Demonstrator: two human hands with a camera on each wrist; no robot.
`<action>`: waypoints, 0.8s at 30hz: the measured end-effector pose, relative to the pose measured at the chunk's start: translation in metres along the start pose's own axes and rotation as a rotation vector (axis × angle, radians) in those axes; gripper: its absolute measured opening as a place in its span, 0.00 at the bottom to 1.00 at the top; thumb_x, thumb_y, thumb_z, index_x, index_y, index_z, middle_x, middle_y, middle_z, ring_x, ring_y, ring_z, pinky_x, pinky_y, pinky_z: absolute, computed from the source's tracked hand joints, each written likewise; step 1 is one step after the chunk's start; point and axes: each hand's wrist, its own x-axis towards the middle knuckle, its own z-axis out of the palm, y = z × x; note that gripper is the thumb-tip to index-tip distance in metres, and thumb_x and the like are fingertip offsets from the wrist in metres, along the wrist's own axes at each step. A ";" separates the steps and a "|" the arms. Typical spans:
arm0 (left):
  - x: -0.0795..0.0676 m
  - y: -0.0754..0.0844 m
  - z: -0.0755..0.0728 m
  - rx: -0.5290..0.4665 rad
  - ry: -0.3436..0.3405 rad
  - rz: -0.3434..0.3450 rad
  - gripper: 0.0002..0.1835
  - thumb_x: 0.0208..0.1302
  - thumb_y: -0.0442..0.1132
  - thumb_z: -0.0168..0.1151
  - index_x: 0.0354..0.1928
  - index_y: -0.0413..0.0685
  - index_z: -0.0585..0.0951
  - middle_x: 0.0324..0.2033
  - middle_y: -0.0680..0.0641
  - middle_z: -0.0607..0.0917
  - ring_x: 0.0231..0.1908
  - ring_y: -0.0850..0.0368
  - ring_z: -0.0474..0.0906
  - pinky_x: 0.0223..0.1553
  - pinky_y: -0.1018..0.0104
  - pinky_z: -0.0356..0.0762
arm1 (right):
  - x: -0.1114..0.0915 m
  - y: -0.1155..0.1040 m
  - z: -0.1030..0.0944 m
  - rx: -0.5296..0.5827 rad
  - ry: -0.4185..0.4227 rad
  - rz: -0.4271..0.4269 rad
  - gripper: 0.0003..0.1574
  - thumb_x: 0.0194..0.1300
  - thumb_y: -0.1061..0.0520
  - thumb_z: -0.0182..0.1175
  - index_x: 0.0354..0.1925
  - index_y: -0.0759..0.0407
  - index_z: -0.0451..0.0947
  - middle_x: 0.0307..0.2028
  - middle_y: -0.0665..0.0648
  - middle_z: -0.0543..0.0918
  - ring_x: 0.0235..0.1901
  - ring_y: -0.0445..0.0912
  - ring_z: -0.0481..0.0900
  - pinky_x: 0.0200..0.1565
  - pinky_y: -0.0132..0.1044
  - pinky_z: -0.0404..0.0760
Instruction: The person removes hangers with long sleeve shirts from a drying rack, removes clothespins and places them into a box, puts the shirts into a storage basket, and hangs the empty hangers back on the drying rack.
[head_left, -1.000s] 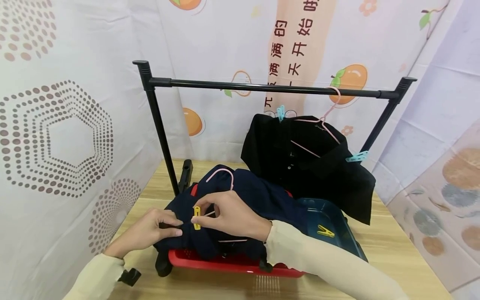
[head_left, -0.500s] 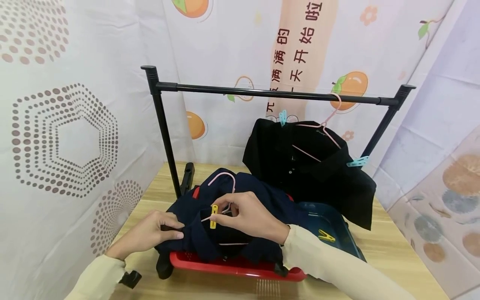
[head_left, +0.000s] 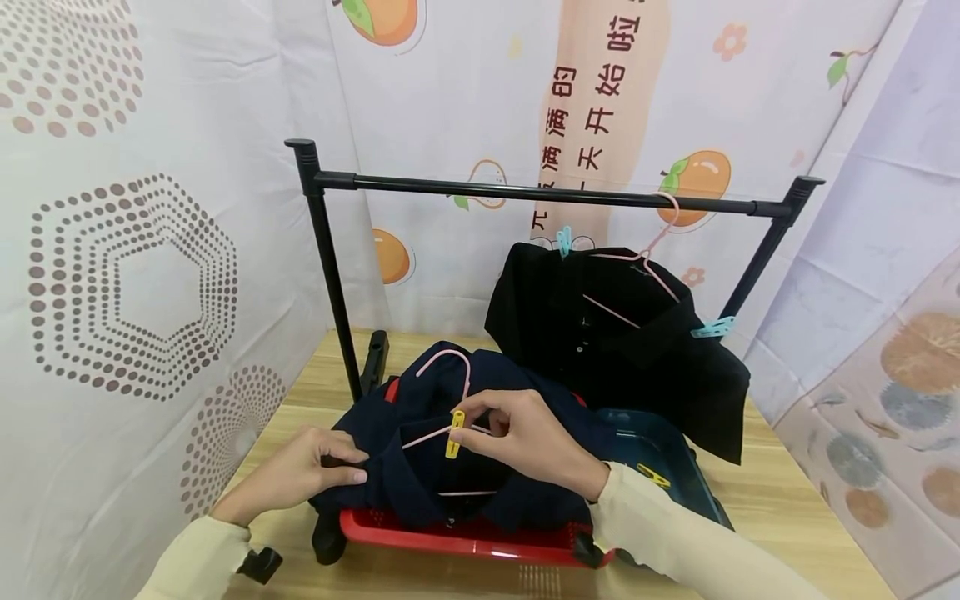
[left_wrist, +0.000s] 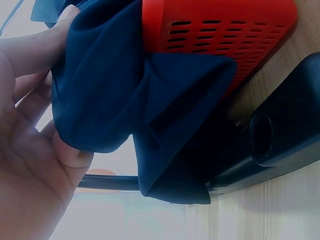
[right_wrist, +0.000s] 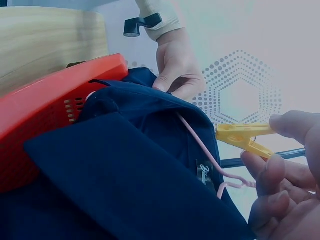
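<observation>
A navy collared shirt (head_left: 408, 487) lies over a red basket (head_left: 450, 542), with a pink hanger (right_wrist: 199, 141) inside its neck and the hook sticking up. At the shirt's left shoulder, my left hand (head_left: 296, 471) pinches the fabric between thumb and fingers. My right hand (head_left: 528, 437) holds a yellow clothespin (head_left: 454, 434) upright over the neck opening. In the right wrist view the thumb and a finger press its handle ends, and its tip is right by the collar edge. Folds of the navy cloth (left_wrist: 100, 75) hang from my left fingers in the left wrist view.
A black garment rack (head_left: 480, 188) spans the back. On its right hangs a black shirt (head_left: 540, 308) on a pink hanger, with blue clothespins (head_left: 714, 327) at both shoulders. A dark blue tray (head_left: 693, 467) at the right holds another yellow clothespin (head_left: 653, 475).
My right hand has moved right with the yellow clothespin, away from my left hand and over the neck opening. My left hand keeps its pinch on the shirt. The head view has shifted slightly.
</observation>
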 end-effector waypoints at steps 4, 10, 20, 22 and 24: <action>0.000 0.000 0.000 -0.006 0.001 0.007 0.11 0.58 0.42 0.68 0.43 0.54 0.87 0.28 0.61 0.82 0.26 0.67 0.73 0.26 0.70 0.73 | -0.003 0.003 -0.005 0.011 0.014 0.000 0.20 0.61 0.40 0.63 0.46 0.48 0.82 0.33 0.38 0.81 0.13 0.39 0.66 0.17 0.31 0.65; 0.000 0.002 0.000 0.000 -0.002 0.008 0.11 0.58 0.43 0.68 0.43 0.53 0.87 0.28 0.61 0.82 0.26 0.67 0.74 0.26 0.70 0.73 | -0.008 0.008 -0.011 0.019 0.032 0.011 0.18 0.62 0.40 0.62 0.45 0.46 0.82 0.32 0.38 0.80 0.13 0.39 0.64 0.15 0.33 0.63; -0.001 0.004 0.002 -0.002 -0.001 -0.001 0.11 0.58 0.45 0.67 0.43 0.54 0.87 0.27 0.61 0.82 0.26 0.67 0.74 0.27 0.70 0.73 | -0.018 0.013 -0.021 0.022 0.056 0.055 0.15 0.61 0.39 0.63 0.46 0.37 0.80 0.29 0.40 0.80 0.14 0.40 0.66 0.16 0.33 0.67; -0.001 0.004 0.001 -0.004 -0.002 -0.004 0.11 0.58 0.45 0.68 0.43 0.55 0.87 0.28 0.61 0.82 0.27 0.67 0.74 0.27 0.69 0.74 | -0.019 0.013 -0.024 0.028 0.063 0.062 0.15 0.61 0.39 0.63 0.46 0.36 0.80 0.28 0.41 0.80 0.14 0.40 0.66 0.16 0.34 0.68; -0.001 0.003 0.000 -0.004 -0.004 -0.008 0.11 0.58 0.44 0.68 0.43 0.55 0.88 0.28 0.61 0.82 0.27 0.67 0.74 0.27 0.69 0.74 | -0.021 0.014 -0.026 0.039 0.065 0.068 0.14 0.61 0.40 0.63 0.46 0.37 0.80 0.28 0.42 0.79 0.14 0.40 0.67 0.15 0.34 0.69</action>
